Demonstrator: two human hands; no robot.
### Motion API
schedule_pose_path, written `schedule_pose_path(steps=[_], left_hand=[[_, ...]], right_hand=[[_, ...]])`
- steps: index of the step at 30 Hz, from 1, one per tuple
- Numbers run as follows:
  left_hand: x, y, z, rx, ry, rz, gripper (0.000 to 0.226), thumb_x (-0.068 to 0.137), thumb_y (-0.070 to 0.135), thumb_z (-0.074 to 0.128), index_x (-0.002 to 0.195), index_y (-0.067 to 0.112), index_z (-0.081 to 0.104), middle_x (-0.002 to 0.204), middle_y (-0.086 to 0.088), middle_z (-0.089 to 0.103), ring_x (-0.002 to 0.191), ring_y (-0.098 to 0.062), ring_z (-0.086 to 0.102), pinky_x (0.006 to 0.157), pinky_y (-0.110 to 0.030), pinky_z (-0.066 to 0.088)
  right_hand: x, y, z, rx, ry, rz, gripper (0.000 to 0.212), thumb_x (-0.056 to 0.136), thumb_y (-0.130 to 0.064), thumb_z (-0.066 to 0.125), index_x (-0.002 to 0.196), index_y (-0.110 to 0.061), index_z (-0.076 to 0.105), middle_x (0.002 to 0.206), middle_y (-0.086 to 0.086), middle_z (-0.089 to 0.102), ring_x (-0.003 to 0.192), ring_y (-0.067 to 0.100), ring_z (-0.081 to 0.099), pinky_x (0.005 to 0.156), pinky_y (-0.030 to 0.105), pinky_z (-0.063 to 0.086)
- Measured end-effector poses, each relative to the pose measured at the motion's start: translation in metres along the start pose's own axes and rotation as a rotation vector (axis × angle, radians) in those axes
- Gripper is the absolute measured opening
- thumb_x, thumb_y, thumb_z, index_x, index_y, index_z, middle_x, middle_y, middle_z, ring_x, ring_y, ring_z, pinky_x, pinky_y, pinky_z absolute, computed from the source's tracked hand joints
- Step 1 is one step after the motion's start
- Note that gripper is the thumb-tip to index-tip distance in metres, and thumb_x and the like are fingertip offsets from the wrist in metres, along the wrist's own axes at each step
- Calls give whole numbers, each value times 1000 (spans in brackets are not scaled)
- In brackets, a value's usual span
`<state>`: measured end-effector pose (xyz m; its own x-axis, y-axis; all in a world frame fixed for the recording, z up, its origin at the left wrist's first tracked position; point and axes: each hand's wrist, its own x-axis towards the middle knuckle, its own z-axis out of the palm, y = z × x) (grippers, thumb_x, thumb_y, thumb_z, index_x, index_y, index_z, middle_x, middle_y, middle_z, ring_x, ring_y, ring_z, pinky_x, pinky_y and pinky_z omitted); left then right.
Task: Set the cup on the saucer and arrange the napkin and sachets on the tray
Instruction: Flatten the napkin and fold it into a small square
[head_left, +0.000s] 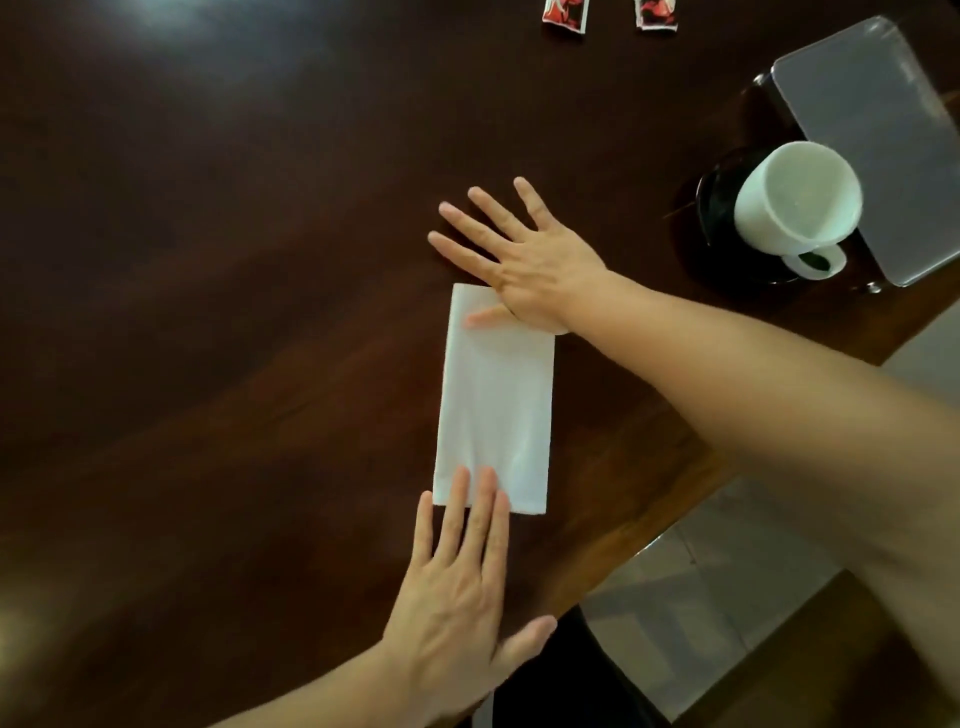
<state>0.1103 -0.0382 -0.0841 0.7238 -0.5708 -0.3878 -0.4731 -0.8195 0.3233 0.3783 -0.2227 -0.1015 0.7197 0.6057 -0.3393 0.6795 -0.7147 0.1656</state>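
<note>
The left hand (457, 597) is laid flat with its fingers (480, 499) spread and straight, nothing gripped; the fingertips press on the near short edge of the folded white napkin (496, 400). The right hand (524, 260) is likewise opened wide and holds nothing, its thumb and the heel of the palm resting on the napkin's far end while its fingers lie past that edge on the bare wood. The napkin's long axis runs straight from one hand's fingertips to the other's. The tray (872, 156) lies well off beyond the right wrist, so the right hand is judged the nearer carrier. Between, the cup (797, 200) stands on its dark saucer (714, 208). Two sachets (608, 13) lie far beyond the right fingertips. All rests on a dark wooden table (208, 260); pale floor is seen past its near edge.
</note>
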Motion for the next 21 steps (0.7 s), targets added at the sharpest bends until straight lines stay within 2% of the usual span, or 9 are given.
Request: schedule_pose_path(steps=[5,7,9,11,12,14,17,19,21], left_hand=[[-1,7,5,21,-6,-9,101,88,79,34,152,1,32,163,-19,23,151,-43,18,112,-62,17],[-2,4,-5,7,-25,-2,94,91,76,33,152,5,35,163,-16,26,150,-41,22,113,-62,17],[0,-3,-21,-35,-1,18,78,96,68,32,149,12,45,158,-11,41,145,-38,38,115,-57,26],[9,-18,-38,-144,84,28,59,99,57,36,138,19,55,142,-4,58,129,-30,55,107,-48,46],[17,-29,-47,-209,132,16,52,98,52,40,133,18,58,135,-3,62,120,-28,59,99,-46,52],[43,-54,-64,-264,239,-27,46,95,38,49,131,12,59,131,-9,61,112,-31,58,92,-49,55],[93,-86,-97,-207,256,-103,60,92,20,63,148,11,43,150,-12,44,123,-35,45,106,-45,44],[122,-100,-116,-173,187,-130,75,91,18,66,156,14,29,156,-8,36,131,-34,36,109,-43,36],[140,-105,-125,-132,128,-144,80,89,21,70,156,14,28,153,-8,38,131,-34,34,108,-42,36]], right_hand=[[8,-15,-13,42,-101,174,86,85,-80,-1,155,-33,-20,166,6,-19,151,35,-20,119,63,-8],[2,-22,-18,138,-134,259,83,90,-77,6,157,-32,-10,167,9,-12,151,38,-16,120,62,-3],[-8,-31,-24,305,-100,309,78,96,-69,24,159,-26,8,168,11,2,153,39,0,120,58,13],[-23,-37,-27,457,-10,349,72,97,-58,47,155,-20,29,163,12,24,148,36,22,114,52,30],[-32,-38,-28,528,30,382,69,95,-53,56,151,-17,38,157,10,34,142,33,32,109,48,37],[-45,-37,-28,633,46,424,65,89,-44,69,143,-15,49,144,7,44,129,28,41,102,44,46],[-48,-37,-33,693,-29,447,65,85,-34,77,141,-15,49,135,7,46,125,29,43,97,43,49],[-41,-36,-39,706,-69,476,66,82,-30,81,137,-16,49,132,9,49,123,30,46,94,42,49],[-35,-35,-44,717,-99,498,67,78,-29,85,132,-16,48,127,10,55,119,31,51,90,44,51]])
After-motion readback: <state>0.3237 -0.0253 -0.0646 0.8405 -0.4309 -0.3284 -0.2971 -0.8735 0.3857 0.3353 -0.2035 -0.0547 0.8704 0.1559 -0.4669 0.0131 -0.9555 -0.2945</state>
